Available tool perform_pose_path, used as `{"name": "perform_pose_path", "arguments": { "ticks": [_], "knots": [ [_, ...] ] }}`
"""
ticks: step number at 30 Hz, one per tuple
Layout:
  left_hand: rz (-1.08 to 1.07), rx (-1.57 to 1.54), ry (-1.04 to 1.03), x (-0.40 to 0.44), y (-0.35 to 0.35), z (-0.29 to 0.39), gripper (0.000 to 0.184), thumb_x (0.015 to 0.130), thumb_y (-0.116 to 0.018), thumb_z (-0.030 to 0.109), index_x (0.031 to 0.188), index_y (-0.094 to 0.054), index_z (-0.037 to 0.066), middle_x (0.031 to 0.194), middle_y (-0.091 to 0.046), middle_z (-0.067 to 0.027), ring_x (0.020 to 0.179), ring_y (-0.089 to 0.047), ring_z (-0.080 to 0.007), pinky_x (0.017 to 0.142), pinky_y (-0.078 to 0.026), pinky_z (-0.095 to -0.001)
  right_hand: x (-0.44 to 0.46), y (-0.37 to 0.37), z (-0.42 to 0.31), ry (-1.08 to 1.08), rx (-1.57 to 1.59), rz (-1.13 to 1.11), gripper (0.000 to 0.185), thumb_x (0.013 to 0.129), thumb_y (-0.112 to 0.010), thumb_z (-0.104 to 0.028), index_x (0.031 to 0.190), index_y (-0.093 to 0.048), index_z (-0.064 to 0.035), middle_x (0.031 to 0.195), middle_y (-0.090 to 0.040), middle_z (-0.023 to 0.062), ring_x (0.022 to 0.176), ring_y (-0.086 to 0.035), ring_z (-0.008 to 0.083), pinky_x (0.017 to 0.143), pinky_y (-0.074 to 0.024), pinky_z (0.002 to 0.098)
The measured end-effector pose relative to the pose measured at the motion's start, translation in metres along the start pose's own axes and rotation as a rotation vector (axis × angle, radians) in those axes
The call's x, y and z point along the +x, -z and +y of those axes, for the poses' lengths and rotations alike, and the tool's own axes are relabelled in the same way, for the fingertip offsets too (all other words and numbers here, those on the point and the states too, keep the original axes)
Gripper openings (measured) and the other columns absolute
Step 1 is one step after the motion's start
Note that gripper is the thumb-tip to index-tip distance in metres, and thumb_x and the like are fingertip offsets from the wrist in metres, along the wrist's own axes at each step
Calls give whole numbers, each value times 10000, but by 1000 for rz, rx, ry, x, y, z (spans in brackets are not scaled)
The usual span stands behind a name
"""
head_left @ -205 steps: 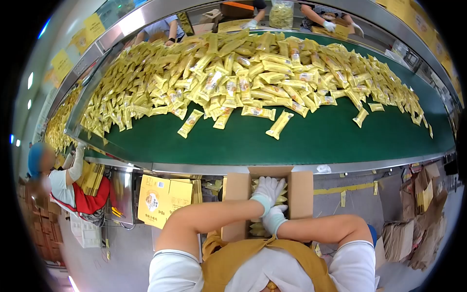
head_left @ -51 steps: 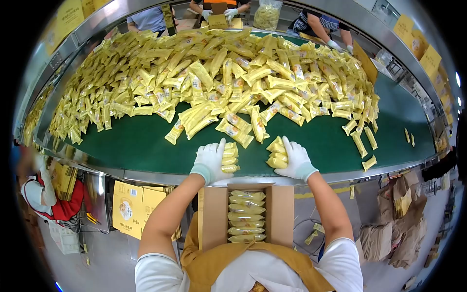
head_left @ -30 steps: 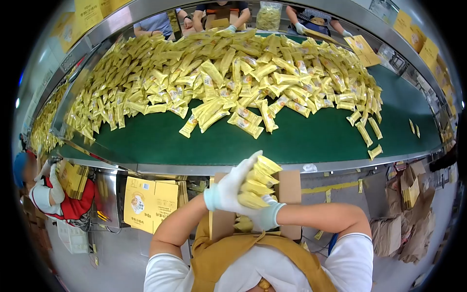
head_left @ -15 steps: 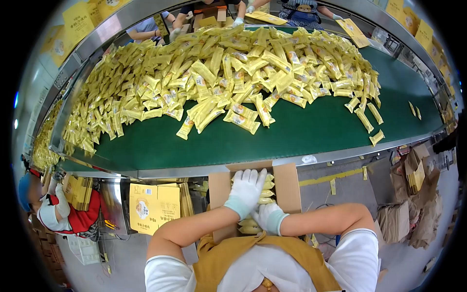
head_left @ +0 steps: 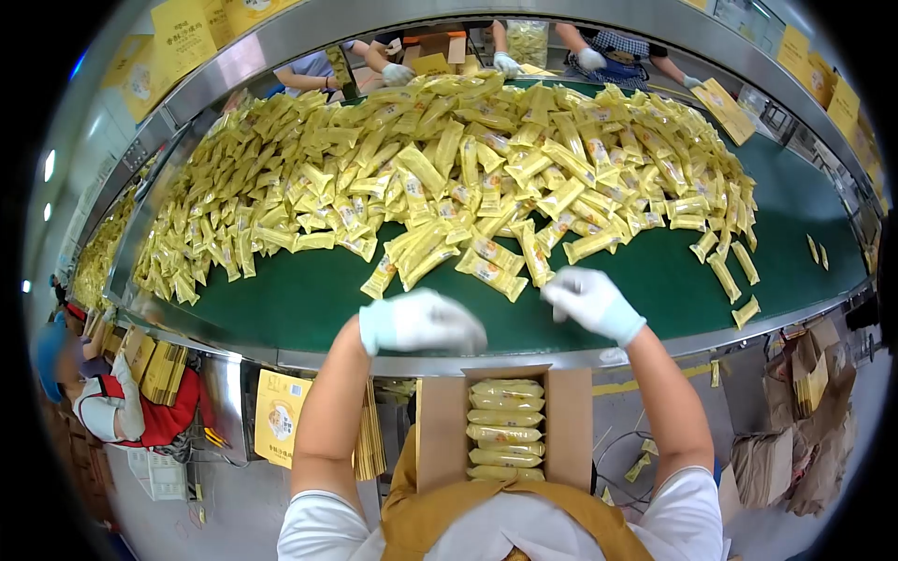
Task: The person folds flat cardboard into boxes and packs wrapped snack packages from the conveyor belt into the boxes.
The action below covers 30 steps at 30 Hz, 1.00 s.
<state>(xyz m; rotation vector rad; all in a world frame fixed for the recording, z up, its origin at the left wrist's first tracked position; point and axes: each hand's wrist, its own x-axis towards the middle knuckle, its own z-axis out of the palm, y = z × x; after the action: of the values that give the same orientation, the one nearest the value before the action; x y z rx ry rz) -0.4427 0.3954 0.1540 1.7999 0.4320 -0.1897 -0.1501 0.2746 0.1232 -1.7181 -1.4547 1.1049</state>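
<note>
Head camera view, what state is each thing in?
Box, open, packets lined up inside
Loose packets, wrapped, heaped
Green belt, partly covered; whether running, unclear
Yellow carton, flat
Left hand, gloved, blurred, grip unclear
Right hand, gloved, open, nothing visibly held

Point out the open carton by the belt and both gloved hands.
Open carton [head_left: 442, 435]: head view, left flap.
Left hand [head_left: 421, 322]: head view, back of glove.
Right hand [head_left: 591, 303]: head view, back of glove.

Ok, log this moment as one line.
Left hand: blurred, over belt, nothing seen held | Right hand: near pile, nothing seen held | Box: open, packets in a row
</note>
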Motion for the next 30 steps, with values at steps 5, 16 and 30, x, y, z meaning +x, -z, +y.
{"name": "perform_pose_path", "arguments": {
  "ticks": [5,16,30],
  "knots": [
    [996,572,307,77,57,-97,895,798,-745,566,1452,-475,19,1387,-557,-238,1277,-532,-400,1097,-423,-417,122,-30,68,76,-495,227,925,828,-654,-608,1516,-377,-54,1462,-491,217,1319,-510,365,1091,-423,405],
    [747,1065,161,80,-6,-142,725,816,-727,460,1464,-478,248,1328,-543,-113,1254,-484,-330,1087,-313,-490,98,-76,80,287,-997,123,557,750,-731,-440,1276,-659,-272,1461,-446,182,1362,-369,477,956,-432,570],
    [1174,671,-82,-6,-74,-187,500,866,-703,254,1313,-597,55,1249,-620,-178,1189,-559,-354,1057,-390,-461,-22,-24,166,373,-862,387,506,875,-678,-72,1346,-637,-252,1250,-566,208,1213,-521,488,1034,-440,509]
  ]
}}
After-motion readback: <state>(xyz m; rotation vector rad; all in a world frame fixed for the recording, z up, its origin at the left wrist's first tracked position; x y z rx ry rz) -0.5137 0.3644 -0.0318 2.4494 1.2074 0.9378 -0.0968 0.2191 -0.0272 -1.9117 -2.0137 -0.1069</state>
